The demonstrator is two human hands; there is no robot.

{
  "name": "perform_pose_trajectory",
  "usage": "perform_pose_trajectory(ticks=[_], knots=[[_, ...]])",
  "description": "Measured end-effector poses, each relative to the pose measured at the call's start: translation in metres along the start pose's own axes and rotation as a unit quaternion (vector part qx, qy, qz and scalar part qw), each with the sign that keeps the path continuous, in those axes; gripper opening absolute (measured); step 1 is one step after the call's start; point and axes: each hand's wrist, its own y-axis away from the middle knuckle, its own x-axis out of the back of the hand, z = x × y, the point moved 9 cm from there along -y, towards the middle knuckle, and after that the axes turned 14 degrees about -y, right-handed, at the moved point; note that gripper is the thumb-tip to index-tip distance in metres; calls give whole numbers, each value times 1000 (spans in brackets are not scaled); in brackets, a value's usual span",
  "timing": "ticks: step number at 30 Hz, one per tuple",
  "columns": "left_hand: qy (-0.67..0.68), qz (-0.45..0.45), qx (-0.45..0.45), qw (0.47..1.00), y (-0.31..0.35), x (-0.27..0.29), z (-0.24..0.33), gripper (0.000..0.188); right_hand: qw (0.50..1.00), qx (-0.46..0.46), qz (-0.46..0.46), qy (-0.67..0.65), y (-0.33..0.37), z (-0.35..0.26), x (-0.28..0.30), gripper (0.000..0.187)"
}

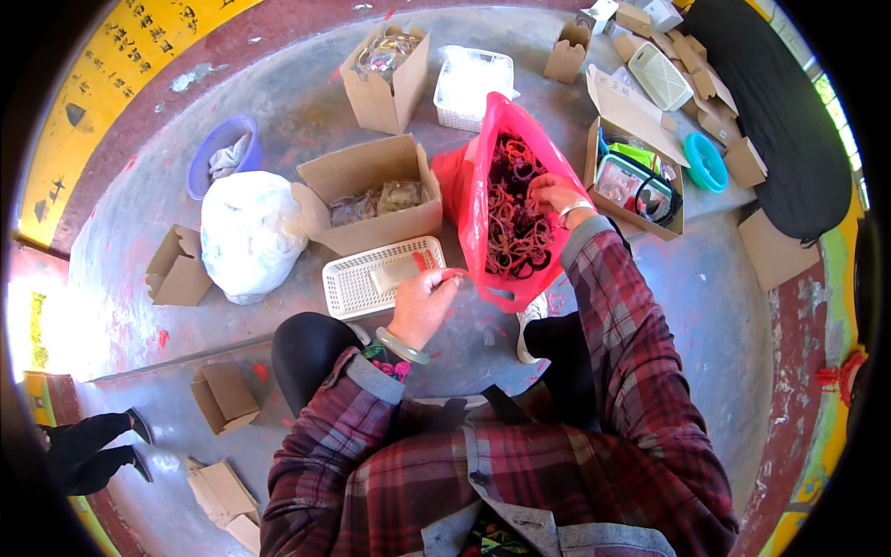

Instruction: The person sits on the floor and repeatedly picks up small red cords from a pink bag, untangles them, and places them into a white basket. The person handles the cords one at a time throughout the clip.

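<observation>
A bright red plastic bag (453, 181) stands open in front of me, full of tangled dark red braided cords (520, 227). My right hand (557, 193) reaches over its right rim, fingers bent and closed on cords near the top of the heap. Left of the bag's lower edge, my left hand (425, 304) is closed, thumb and finger pinched together; what they hold, if anything, is too small to make out. Beneath that hand lies a white perforated plastic basket (345, 290) with a pale packet and some red pieces inside.
Behind the basket is an open cardboard box (371, 232) of small clear packets. A stuffed white bag (251, 237) and purple basin (200, 167) stand left. At right are a filled carton (640, 218) and teal basket (705, 162). Another person's legs (93, 455) show at lower left.
</observation>
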Motion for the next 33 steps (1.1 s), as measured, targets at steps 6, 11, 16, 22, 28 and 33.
perform_pose_trajectory(ticks=[6, 11, 16, 22, 28, 33], knots=[[-2, 16, -35, 999, -6, -9, -11, 19, 990, 35, -111, -77, 40, -32, -41, 29], [17, 59, -68, 996, -6, -9, -14, 21, 985, 18, -154, -74, 69, -45, -59, 26], [45, 19, -57, 997, -8, -15, -14, 21, 983, 6, -158, -88, 91, -53, -67, 23], [323, -161, 54, 931, 4, -27, 8, 17, 966, -4, -221, -135, 128, -62, -104, 24], [367, -163, 18, 916, 9, -11, 25, 17, 946, -31, -274, -171, 154, -50, -137, 23], [407, -148, 40, 900, 8, -11, 18, 16, 941, -40, -295, -162, 156, -42, -148, 21]])
